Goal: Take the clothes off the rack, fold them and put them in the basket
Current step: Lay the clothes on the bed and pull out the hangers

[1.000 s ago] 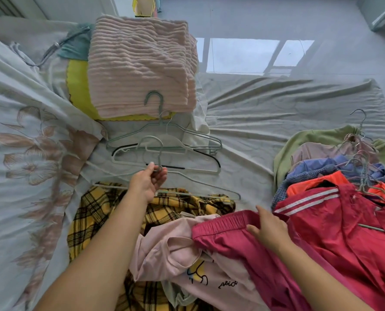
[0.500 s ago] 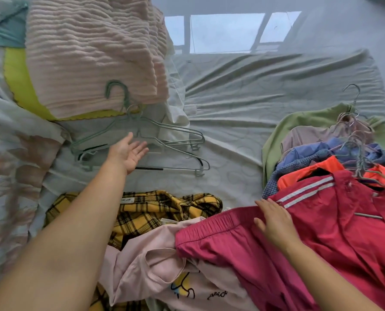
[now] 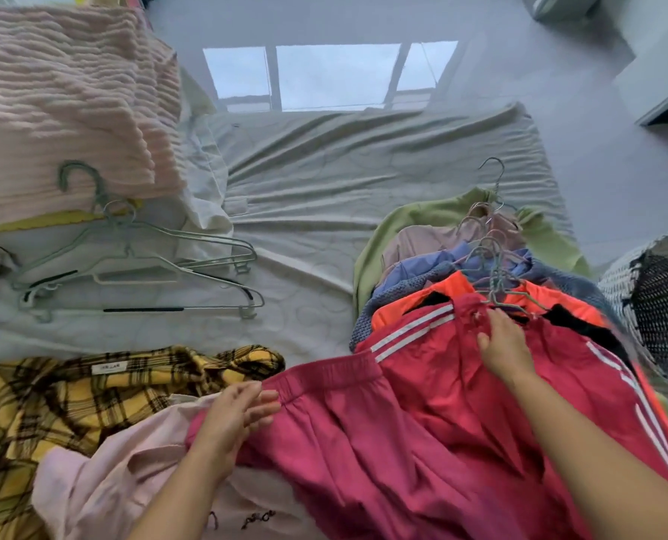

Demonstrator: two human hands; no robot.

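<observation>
My left hand lies on the near end of the magenta shorts, fingers straight and loosely spread over the elastic waistband, gripping nothing. My right hand rests flat on the red jacket, fingers stretched toward its collar, right below the hanger hooks; it pinches nothing that I can see.

The shorts spread across the bed sheet in front of me, their waistband pointing away from me. Just left of the shorts, partly under them, lies a pale pink shirt with dark print. Left of that, a yellow plaid shirt lies crumpled. The jacket overlaps the shorts on their right side. Beyond the jacket, a pile of clothes still on hangers fans out: orange, blue, dusty pink and green pieces.

Far left of the shorts and beyond the plaid shirt, bare hangers lie stacked on the sheet. Past them sits a folded pink blanket. The mesh basket stands to the right of the jacket, at the sheet's edge.
</observation>
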